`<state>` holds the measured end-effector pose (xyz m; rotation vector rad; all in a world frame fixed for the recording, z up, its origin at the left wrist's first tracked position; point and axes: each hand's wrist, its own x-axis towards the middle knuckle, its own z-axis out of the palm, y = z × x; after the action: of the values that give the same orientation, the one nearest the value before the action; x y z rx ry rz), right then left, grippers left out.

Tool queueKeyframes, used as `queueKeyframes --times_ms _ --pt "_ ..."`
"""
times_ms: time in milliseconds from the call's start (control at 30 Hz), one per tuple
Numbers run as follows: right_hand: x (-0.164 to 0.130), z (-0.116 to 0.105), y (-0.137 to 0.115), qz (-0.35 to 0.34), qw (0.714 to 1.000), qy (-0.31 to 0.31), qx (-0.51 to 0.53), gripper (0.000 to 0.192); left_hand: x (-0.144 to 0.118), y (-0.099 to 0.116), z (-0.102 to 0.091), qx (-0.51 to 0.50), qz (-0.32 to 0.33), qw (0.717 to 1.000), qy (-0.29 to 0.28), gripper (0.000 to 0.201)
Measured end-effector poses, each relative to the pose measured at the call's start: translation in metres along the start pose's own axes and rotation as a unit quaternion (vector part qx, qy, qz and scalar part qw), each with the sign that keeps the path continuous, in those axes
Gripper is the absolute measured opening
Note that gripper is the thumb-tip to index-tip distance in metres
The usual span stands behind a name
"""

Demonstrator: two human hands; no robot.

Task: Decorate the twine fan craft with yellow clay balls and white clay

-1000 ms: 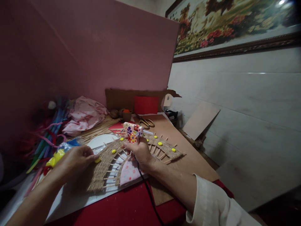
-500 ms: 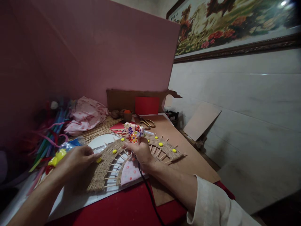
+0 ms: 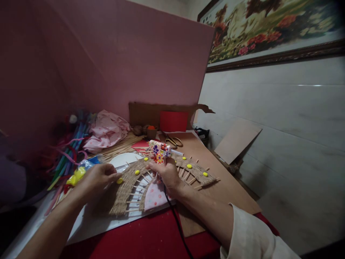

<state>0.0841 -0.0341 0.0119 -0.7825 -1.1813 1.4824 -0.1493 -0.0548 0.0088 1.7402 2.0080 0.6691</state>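
Observation:
My right hand [image 3: 168,176] grips the handle of a glue gun [image 3: 160,149] covered in flower patterns, a clear glue stick out of its back and a black cord hanging down. Under it lies a fan-shaped piece woven of brown twine [image 3: 121,196] over thin wooden sticks, with several yellow buttons [image 3: 189,166] spaced along its band. Pink dotted fabric [image 3: 154,197] fills its inner part. At the band's left side, my left hand [image 3: 104,176] has its fingers closed together, fingertips at another yellow button [image 3: 119,181] on the weave.
Pipe cleaners [image 3: 66,154], crumpled pink cloth [image 3: 107,129] and a bag of yellow pieces [image 3: 77,175] lie at left. Scissors [image 3: 175,142] rest behind the glue gun, near a small pot [image 3: 151,132] and a red card [image 3: 174,121]. Brown board [image 3: 229,187] covers the right side.
The whole view has shifted, so everything sits slightly further right. My left fingertips have lifted slightly, and more of the yellow button shows. The right hand keeps its hold on the glue gun.

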Motion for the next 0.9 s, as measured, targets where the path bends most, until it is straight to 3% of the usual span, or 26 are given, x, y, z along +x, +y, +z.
queueKeyframes --times_ms 300,467,900 --pt "-0.003 0.001 -0.001 -0.006 1.000 0.020 -0.016 0.028 -0.004 0.010 -0.009 0.012 0.018 0.999 0.029 0.030" --pt "-0.004 -0.001 0.001 -0.011 1.000 0.009 -0.022 0.028 -0.011 0.013 -0.014 -0.019 -0.010 1.000 -0.018 0.027" --pt "-0.007 0.000 0.000 0.000 1.000 0.015 -0.017 0.026 -0.012 0.009 -0.007 0.006 0.028 0.996 -0.081 0.029"
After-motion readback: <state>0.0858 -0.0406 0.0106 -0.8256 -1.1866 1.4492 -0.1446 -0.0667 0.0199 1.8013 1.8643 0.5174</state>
